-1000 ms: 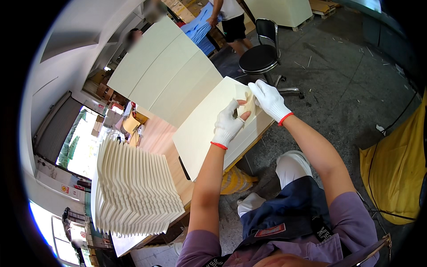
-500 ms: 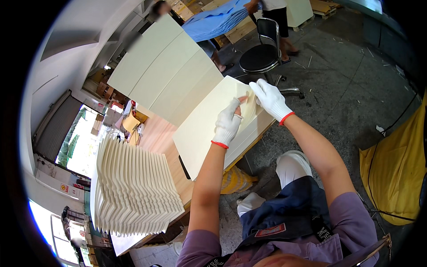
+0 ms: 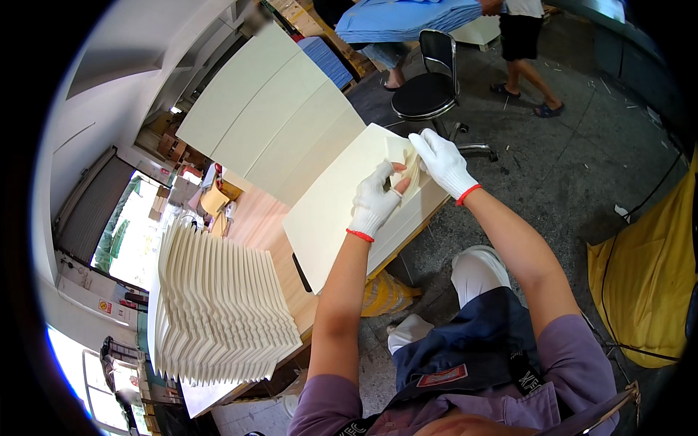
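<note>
A neat stack of cream paper sheets (image 3: 338,203) lies on the wooden table, its right corner bent and fanned. My right hand (image 3: 440,163), in a white knit glove with a red cuff, pinches the lifted sheet edges at that corner. On top of the stack rests my left hand (image 3: 374,201), in a matching glove with bare fingertips showing. Its thumb and forefinger are spread apart beside the curled sheets. Further left, a tall pile of cream sheets (image 3: 222,305) has wavy, staggered edges.
Behind the stack stand large cream blocks (image 3: 269,109). A black chair (image 3: 424,94) is on the grey floor (image 3: 552,174) beyond. Two people carry a pile of blue sheets (image 3: 407,19) past it. A yellow cover (image 3: 640,276) hangs at right.
My left thumb and forefinger have spread apart at the sheet corner. My right hand has hardly moved. The people behind have moved right with the blue pile.
</note>
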Motion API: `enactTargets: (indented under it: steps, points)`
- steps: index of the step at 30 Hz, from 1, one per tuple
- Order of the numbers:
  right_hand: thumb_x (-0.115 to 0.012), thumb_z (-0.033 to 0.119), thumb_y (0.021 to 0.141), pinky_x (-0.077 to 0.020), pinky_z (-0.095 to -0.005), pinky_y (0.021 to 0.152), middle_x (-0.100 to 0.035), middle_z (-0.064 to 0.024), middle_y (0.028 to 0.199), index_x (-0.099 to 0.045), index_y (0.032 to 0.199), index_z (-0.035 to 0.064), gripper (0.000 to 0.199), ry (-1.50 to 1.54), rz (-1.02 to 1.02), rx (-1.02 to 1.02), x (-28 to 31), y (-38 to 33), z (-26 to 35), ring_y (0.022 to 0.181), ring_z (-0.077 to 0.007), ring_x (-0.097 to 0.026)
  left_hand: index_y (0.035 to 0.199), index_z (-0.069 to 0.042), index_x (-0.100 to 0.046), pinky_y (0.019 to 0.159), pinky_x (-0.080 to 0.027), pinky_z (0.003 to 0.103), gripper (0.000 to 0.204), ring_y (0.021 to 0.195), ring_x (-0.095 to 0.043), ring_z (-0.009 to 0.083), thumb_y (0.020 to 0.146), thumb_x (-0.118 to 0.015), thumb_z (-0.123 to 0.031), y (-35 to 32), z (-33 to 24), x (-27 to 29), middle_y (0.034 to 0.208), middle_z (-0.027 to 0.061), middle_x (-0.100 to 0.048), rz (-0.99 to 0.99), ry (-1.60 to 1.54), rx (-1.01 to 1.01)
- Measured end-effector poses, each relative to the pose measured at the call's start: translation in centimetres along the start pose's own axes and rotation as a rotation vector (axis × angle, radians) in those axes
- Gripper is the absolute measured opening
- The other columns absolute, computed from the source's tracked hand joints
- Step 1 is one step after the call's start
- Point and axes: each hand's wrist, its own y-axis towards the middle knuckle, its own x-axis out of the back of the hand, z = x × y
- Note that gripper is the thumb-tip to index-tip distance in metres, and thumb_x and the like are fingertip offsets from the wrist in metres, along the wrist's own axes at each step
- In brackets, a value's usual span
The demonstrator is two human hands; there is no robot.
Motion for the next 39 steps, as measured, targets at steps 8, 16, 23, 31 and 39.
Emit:
enactTargets:
  steps: [8, 16, 23, 31, 39]
  points:
    - [-0.045, 0.050, 0.099, -0.0452, -0.0444, 0.071, -0.061, -0.0174, 0.076, -0.054, 0.088, 0.0061, 0.046, 0.040, 0.019, -0.036, 0.1, -0.2, 0.6, 0.079, -0.0371, -0.062, 0.116, -0.011, -0.065, 0.082, -0.049, 0.032, 0.024, 0.085, -0.061, 0.0184, 0.096, -0.055, -0.021, -0.3, -0.4, 0.6, 0.089, 0.0096, -0.063, 0.037, 0.004, 0.026]
    - [-0.045, 0.048, 0.099, -0.0449, -0.0462, 0.072, -0.061, -0.0197, 0.082, -0.053, 0.089, 0.0060, 0.044, 0.011, -0.025, 0.004, -0.3, -0.1, -0.1, 0.083, -0.0396, -0.061, 0.110, -0.010, -0.066, 0.083, -0.050, 0.033, 0.030, 0.092, -0.065, 0.0221, 0.085, -0.073, -0.025, -0.3, -0.9, 0.3, 0.100, 0.0130, -0.069, 0.033, 0.095, 0.057]
    - [-0.047, 0.050, 0.098, -0.0456, -0.0457, 0.072, -0.062, -0.0199, 0.083, -0.055, 0.090, 0.0060, 0.045, 0.015, -0.020, -0.026, -0.3, -0.1, 0.2, 0.084, -0.0396, -0.061, 0.111, -0.013, -0.067, 0.083, -0.050, 0.034, 0.029, 0.092, -0.066, 0.0236, 0.085, -0.073, -0.024, -0.2, -0.8, 0.3, 0.100, 0.0125, -0.070, 0.007, 0.086, 0.022]
    - [-0.051, 0.064, 0.089, -0.0491, -0.0442, 0.075, -0.067, -0.0178, 0.082, -0.062, 0.091, 0.0047, 0.061, -0.300, 0.027, -0.137, 4.8, -0.1, 1.3, 0.083, -0.0356, -0.066, 0.133, -0.025, -0.056, 0.080, -0.053, 0.044, 0.044, 0.090, -0.067, 0.0351, 0.089, -0.058, -0.018, -1.2, -2.9, -0.1, 0.106, 0.0153, -0.067, 0.059, 0.429, -0.078]
    - [-0.052, 0.059, 0.088, -0.0519, -0.0442, 0.067, -0.068, -0.0146, 0.078, -0.068, 0.092, 0.0091, 0.052, -0.731, 0.249, 0.208, 4.8, -1.1, -0.3, 0.076, -0.0320, -0.068, 0.134, -0.025, -0.056, 0.088, -0.052, 0.040, 0.046, 0.105, -0.065, 0.0338, 0.089, -0.060, -0.019, -1.1, -1.5, -0.4, 0.119, 0.0112, -0.066, 0.033, 0.340, -0.091]
